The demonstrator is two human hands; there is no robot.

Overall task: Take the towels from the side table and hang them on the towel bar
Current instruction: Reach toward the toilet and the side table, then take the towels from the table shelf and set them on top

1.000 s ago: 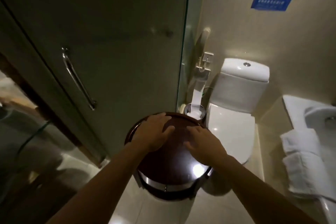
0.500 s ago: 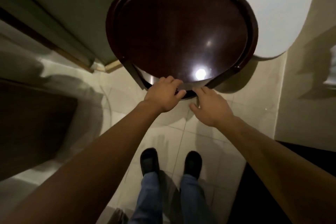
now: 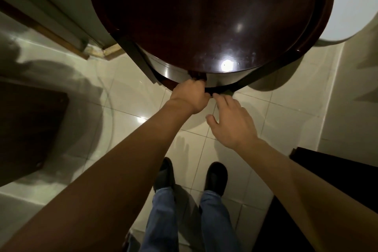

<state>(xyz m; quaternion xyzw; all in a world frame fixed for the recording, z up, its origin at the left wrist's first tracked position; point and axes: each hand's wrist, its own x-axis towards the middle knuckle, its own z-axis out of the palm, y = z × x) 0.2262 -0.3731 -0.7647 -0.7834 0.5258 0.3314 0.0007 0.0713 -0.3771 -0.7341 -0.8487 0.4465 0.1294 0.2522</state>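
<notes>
The head camera looks almost straight down on a round, dark, glossy side table (image 3: 204, 16), whose bare surface reflects a bright spot of light near its front rim. No towels show anywhere in this view, so their place cannot be told.

The left hand (image 3: 191, 96) reaches forward on a nearly straight arm to the front edge of the side table, just below the rim. Its fingers (image 3: 197, 83) are curled under that edge, at the band below the top, in a closed grip; what exactly they pinch is hidden by the hand itself and by shadow.

The right hand (image 3: 230, 122) hovers just right of the left hand and a little nearer the person, palm down, wrist slightly bent. Its fingers (image 3: 222, 99) are loose and spread, holding nothing, with the tips close to the table's lower front edge but apparently not on it.

Below the side table lies pale tiled floor (image 3: 126, 96). The person's two dark shoes (image 3: 215, 178) and blue trouser legs stand on it, nearer than the table. A white toilet lid (image 3: 356, 6) sits just right of the table.
</notes>
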